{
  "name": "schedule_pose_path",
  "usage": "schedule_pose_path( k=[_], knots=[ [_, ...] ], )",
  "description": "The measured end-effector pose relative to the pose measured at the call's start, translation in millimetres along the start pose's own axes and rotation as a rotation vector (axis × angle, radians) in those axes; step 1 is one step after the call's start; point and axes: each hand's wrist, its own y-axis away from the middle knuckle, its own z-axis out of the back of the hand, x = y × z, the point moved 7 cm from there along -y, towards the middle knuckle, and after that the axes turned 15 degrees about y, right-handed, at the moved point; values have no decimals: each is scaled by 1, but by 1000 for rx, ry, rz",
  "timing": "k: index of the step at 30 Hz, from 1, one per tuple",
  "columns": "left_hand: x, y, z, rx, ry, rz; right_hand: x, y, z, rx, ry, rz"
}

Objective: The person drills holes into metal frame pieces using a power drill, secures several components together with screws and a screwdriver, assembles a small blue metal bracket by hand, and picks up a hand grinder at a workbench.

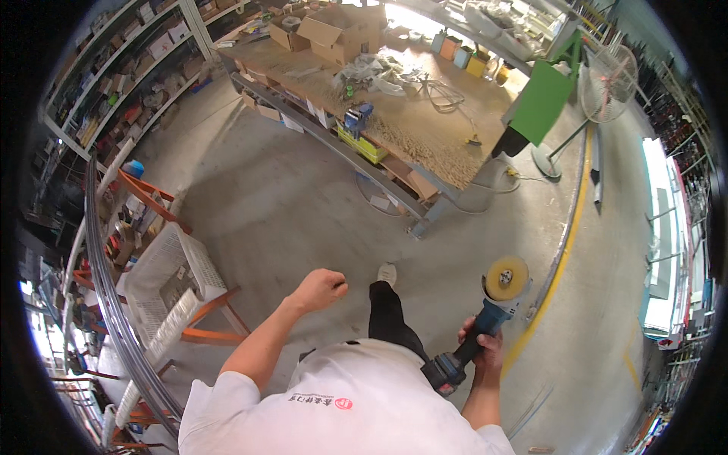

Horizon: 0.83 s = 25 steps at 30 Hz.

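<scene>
A cordless angle grinder (481,331) with a blue and black body and a round yellow disc (506,278) is in my right hand (485,353). My fingers wrap round its dark grip, with the disc pointing forward and the battery end toward my body. Out in front of me to the left, my left hand (320,291) is held in a loose fist, and nothing shows in it. It hangs over the bare floor, apart from any object.
A dusty workbench (425,140) ahead bears cardboard boxes (341,34), plastic wrap and a coiled cable. A white plastic crate (174,265) on an orange frame stands left, beside long metal profiles (106,280). A green panel (542,102) and a standing fan (607,80) are at the right.
</scene>
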Motion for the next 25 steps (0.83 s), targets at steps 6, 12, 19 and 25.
schedule_pose_path(
  k=[6, 12, 19, 25],
  knots=[
    [13, -168, 138, -259, 178, 143, 70, -195, -70, 181, -139, -170],
    [56, -356, 274, -487, 320, 172, 107, -322, -132, 308, -124, -236],
    [157, -583, 363, -611, -337, -39, 27, -386, -214, 179, -471, -452],
    [218, -686, 401, -522, -647, -167, -39, -404, -292, 196, -697, -447]
  ],
)
